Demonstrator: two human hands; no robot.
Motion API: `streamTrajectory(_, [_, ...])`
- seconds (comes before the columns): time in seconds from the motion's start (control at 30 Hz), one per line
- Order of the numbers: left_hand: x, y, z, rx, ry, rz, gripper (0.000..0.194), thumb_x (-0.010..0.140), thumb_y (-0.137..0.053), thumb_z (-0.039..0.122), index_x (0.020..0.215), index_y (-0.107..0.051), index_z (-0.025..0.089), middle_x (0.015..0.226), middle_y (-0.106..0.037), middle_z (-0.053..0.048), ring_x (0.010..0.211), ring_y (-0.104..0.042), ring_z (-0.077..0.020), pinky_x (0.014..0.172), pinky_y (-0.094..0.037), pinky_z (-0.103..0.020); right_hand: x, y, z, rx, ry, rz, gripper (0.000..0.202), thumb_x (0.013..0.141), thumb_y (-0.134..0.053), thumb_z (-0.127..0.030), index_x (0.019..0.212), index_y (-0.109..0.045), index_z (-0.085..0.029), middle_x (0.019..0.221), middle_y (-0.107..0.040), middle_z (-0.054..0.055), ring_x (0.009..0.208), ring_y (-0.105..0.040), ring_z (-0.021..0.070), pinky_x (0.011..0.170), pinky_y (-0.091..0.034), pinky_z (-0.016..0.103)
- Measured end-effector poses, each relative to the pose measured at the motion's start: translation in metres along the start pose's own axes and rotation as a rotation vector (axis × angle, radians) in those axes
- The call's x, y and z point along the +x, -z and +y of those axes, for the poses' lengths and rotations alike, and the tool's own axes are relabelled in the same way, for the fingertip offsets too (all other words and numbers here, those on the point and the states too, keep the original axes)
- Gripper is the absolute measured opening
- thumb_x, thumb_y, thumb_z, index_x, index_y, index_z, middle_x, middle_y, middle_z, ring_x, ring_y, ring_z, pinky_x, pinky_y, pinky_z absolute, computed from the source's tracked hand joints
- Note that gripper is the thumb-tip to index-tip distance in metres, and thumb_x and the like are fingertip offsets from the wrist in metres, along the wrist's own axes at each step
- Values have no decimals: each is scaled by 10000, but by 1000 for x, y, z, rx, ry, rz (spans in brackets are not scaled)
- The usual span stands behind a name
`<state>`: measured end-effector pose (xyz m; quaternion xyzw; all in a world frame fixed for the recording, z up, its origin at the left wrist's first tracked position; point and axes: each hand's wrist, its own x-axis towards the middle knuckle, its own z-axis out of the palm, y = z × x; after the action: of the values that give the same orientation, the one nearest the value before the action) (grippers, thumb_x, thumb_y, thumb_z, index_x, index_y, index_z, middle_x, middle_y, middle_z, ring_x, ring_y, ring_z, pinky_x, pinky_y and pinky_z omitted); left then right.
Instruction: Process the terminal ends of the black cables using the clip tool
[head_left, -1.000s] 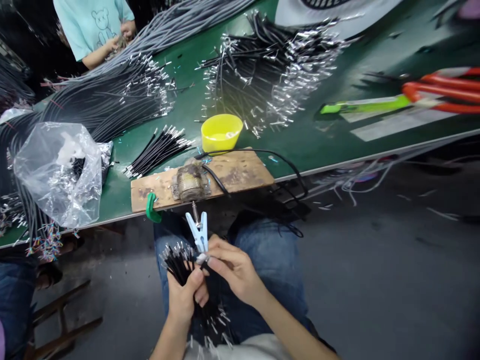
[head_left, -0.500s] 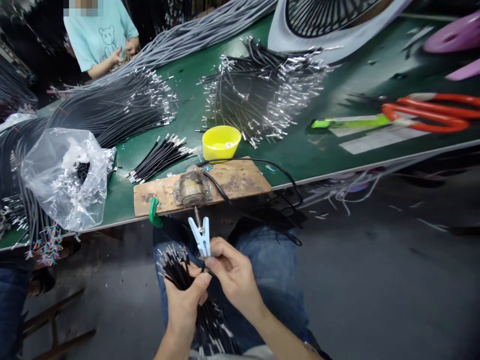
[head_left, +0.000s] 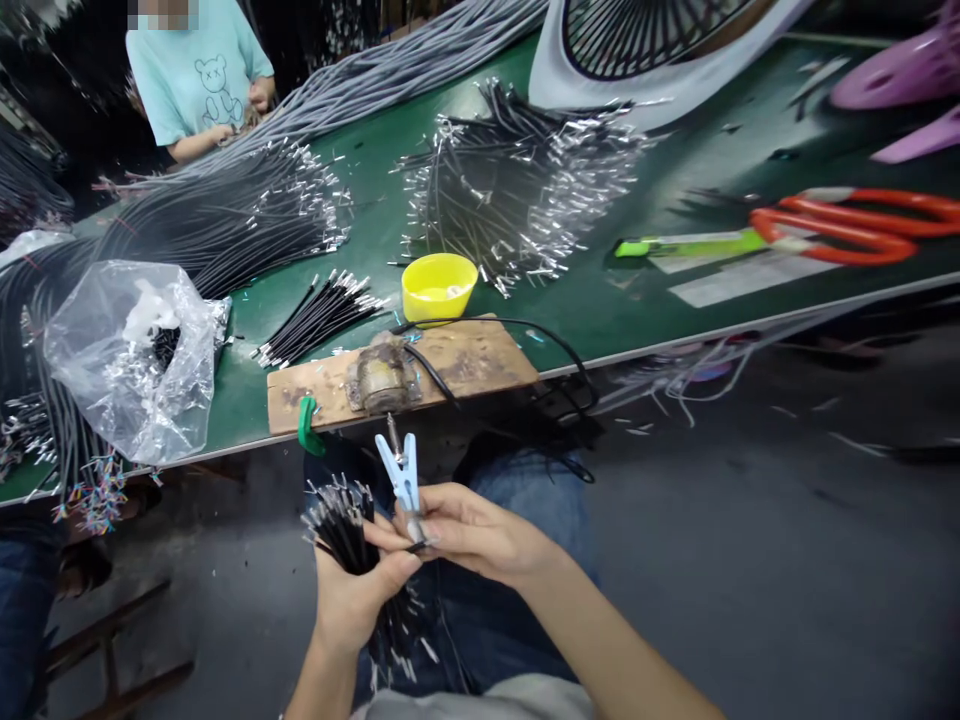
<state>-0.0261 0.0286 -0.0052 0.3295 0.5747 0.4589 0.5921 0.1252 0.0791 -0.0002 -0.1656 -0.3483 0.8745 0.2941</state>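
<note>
My left hand (head_left: 351, 602) is closed around a bundle of short black cables (head_left: 341, 520) with silvery ends, held above my lap. My right hand (head_left: 480, 537) pinches the end of one black cable just below a light-blue clothespin (head_left: 402, 478); the fingertips partly hide that end. The clothespin sits on the shaft of a small grimy motor (head_left: 381, 378) and points down toward my hands. The motor is fixed on a wooden board (head_left: 480, 362) at the table edge, with a green clamp (head_left: 308, 425) beside it.
On the green table (head_left: 600, 310) lie a small cable pile (head_left: 322, 318), a yellow cup (head_left: 439, 288), a plastic bag (head_left: 135, 370) and a large cable heap (head_left: 517, 190). Orange-handled scissors (head_left: 847, 225) and a fan (head_left: 652, 60) are to the right. Another person (head_left: 202, 90) sits across.
My right hand has turned flatter and its fingertips have dropped slightly below the clothespin. The left hand and its bundle have shifted a little left. The camera view has moved slightly.
</note>
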Motion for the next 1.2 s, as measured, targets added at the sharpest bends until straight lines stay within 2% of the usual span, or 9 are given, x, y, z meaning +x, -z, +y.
streamTrajectory(0.1, [2, 9, 3, 120, -64, -7, 184, 473, -829, 290, 479, -686, 175, 505, -624, -66, 464, -562, -196, 478, -497, -346, 5, 2, -11, -52, 5, 117, 365, 644, -758, -474, 727, -672, -129, 641, -571, 3, 585, -483, 98, 561, -388, 217])
streamTrajectory(0.2, [-6, 9, 5, 167, -170, -4, 148, 513, -807, 273, 502, -684, 191, 505, -611, -52, 470, -559, -188, 472, -486, -328, 18, -1, -18, 50, 144, 218, 363, 674, -726, -499, 685, -661, -142, 587, -541, -16, 529, -435, 82, 525, -373, 206])
streamTrajectory(0.37, [-21, -11, 14, 113, -345, 240, 103, 571, -778, 265, 560, -690, 213, 570, -593, -34, 545, -548, -175, 553, -463, -314, 42, -13, -18, 224, 262, 157, 385, 655, -735, -513, 777, -687, -151, 713, -589, 19, 617, -487, 101, 566, -405, 209])
streamTrajectory(0.57, [-11, -23, 18, 4, -265, 331, 126, 526, -801, 220, 522, -678, 193, 523, -564, -27, 478, -494, -151, 474, -429, -283, 45, -16, -12, 357, 242, 153, 395, 598, -774, -513, 720, -682, -149, 631, -543, -4, 521, -431, 87, 508, -385, 213])
streamTrajectory(0.73, [4, -4, 16, 72, -105, 139, 220, 453, -839, 234, 436, -624, 192, 408, -556, -16, 403, -504, -161, 403, -443, -282, 44, -13, -8, 360, 190, 86, 455, 686, -686, -561, 875, -701, -147, 669, -575, 15, 512, -440, 90, 503, -393, 221])
streamTrajectory(0.9, [-1, 0, 12, 58, -93, 168, 175, 500, -819, 256, 475, -667, 173, 508, -602, -43, 466, -538, -161, 472, -475, -296, 40, 1, 3, 268, 200, 147, 456, 715, -621, -604, 842, -692, -172, 650, -592, 25, 548, -499, 126, 519, -426, 244])
streamTrajectory(1.03, [-13, -8, 7, 28, -107, 221, 161, 486, -820, 187, 474, -659, 183, 506, -600, -45, 459, -531, -162, 453, -455, -288, 24, 17, 19, 123, 265, 309, 366, 685, -696, -531, 784, -665, -181, 606, -556, 0, 549, -498, 120, 510, -406, 232])
streamTrajectory(1.13, [-24, -16, 2, -55, -113, 259, 106, 577, -780, 264, 624, -720, 192, 729, -682, -74, 405, -492, -106, 384, -401, -253, 6, 19, 22, -110, 362, 496, 298, 686, -722, -467, 737, -646, -183, 619, -540, -8, 546, -478, 115, 503, -382, 234])
streamTrajectory(1.2, [-30, -21, -1, -98, -62, 223, 174, 631, -737, 346, 717, -738, 196, 780, -691, -82, 317, -422, -68, 308, -327, -238, -3, 12, 17, -358, 477, 543, 239, 742, -685, -414, 690, -632, -187, 627, -539, 0, 564, -479, 131, 514, -382, 252])
